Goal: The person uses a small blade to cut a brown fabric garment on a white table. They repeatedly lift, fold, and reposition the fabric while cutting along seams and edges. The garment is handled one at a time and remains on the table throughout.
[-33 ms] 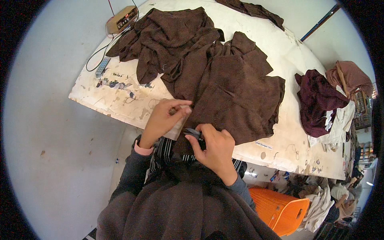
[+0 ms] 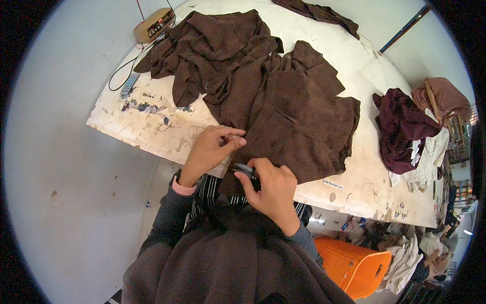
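A dark brown garment (image 2: 304, 121) lies spread over the pale tabletop, its near end hanging over the front edge toward my lap. With thumb and forefinger drawn together, my left hand (image 2: 208, 152) pinches at the garment's left edge; the exact spot between the fingertips is hard to see. Lower and to the right, my right hand (image 2: 273, 186) is closed around small dark thread snips (image 2: 245, 168). The blades of the snips point left, over the hanging part of the cloth and below my left fingertips.
More brown cloth (image 2: 217, 45) lies bunched at the back left. Near it are a wooden box with cables (image 2: 154, 25) and a grey remote (image 2: 130, 84). Maroon cloth (image 2: 403, 131) sits on the right end of the table (image 2: 364, 197). An orange basket (image 2: 349, 263) stands below.
My left fingertips have shifted slightly right and down along the garment's edge. My right hand and the snips look the same.
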`<move>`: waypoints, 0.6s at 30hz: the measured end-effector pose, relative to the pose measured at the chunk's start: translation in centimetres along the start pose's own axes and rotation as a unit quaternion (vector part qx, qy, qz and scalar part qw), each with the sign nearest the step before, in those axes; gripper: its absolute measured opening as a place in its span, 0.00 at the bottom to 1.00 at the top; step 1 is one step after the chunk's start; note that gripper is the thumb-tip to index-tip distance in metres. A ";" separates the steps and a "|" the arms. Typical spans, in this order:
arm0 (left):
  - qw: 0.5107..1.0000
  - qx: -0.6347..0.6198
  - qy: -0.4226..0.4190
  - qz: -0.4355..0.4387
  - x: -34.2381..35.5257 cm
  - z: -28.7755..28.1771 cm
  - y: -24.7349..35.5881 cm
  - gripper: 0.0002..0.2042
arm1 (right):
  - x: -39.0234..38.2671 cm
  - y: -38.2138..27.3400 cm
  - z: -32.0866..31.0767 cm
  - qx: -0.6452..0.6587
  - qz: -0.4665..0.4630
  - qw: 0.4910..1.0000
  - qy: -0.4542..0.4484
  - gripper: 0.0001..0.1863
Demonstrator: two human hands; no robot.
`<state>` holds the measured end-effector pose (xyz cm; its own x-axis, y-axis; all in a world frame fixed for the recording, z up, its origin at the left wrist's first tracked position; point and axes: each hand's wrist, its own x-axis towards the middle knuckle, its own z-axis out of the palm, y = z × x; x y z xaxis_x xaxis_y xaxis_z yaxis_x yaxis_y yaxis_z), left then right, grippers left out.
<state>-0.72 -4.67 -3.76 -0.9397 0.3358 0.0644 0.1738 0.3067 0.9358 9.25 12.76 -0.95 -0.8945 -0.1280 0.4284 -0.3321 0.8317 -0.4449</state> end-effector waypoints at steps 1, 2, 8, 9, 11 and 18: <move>1.000 0.021 -0.002 0.010 0.5 0.4 0.0 0.10 | -0.1 0.0 -0.2 -0.001 0.006 1.000 0.002 0.15; 0.999 0.042 -0.003 0.020 0.9 0.8 0.0 0.11 | -0.3 0.1 -0.4 -0.001 0.011 1.000 0.004 0.15; 0.972 0.080 0.218 0.029 1.1 -2.9 -3.6 0.10 | -1.2 1.2 -1.4 0.034 0.081 0.996 0.024 0.14; 0.948 0.141 0.281 0.047 0.8 -4.1 -4.0 0.11 | -1.3 1.4 -1.5 0.044 0.099 0.994 0.034 0.14; 0.910 0.272 0.313 -0.027 0.2 -6.8 -4.1 0.12 | -1.3 2.2 -1.8 0.036 0.093 0.990 0.098 0.16; 0.999 0.048 -0.002 0.009 -1.1 -2.5 -0.3 0.15 | 1.8 5.5 -2.3 -0.120 0.003 0.984 0.130 0.23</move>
<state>-0.45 -7.33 -3.25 -0.9350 0.3455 0.0794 0.2184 0.3848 0.8968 6.52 18.32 -0.86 -0.7783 -0.0061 0.6279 -0.2186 0.9400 -0.2619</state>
